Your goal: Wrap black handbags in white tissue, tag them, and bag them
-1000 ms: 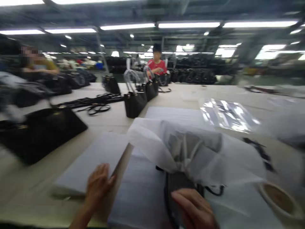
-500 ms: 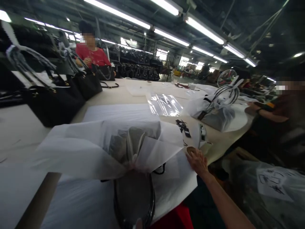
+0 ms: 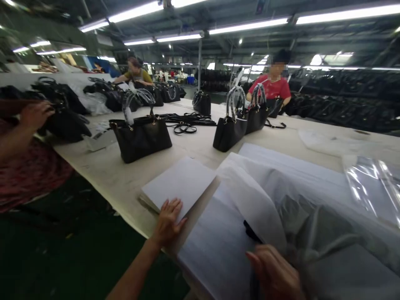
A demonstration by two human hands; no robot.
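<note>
My left hand lies on a stack of white sheets, its fingers spread over the top sheet and its thumb near the right edge. Low in the view, my right hand is blurred, with its fingers curled; what they hold, if anything, is hidden. Close to it is a bag wrapped in white tissue paper, with its grey body showing dimly through. A small black piece sticks out from under the tissue. Beneath these, a large white sheet covers the table.
Black handbags with wrapped handles stand on the table, and black straps lie behind. Clear plastic bags are at right. A co-worker's hand is among bags at left. A person in red stands across the table.
The view has swung left. My left hand now rests on the white sheets. My right hand has left the round brown thing at the table's right edge and is beside the tissue-wrapped bag.
</note>
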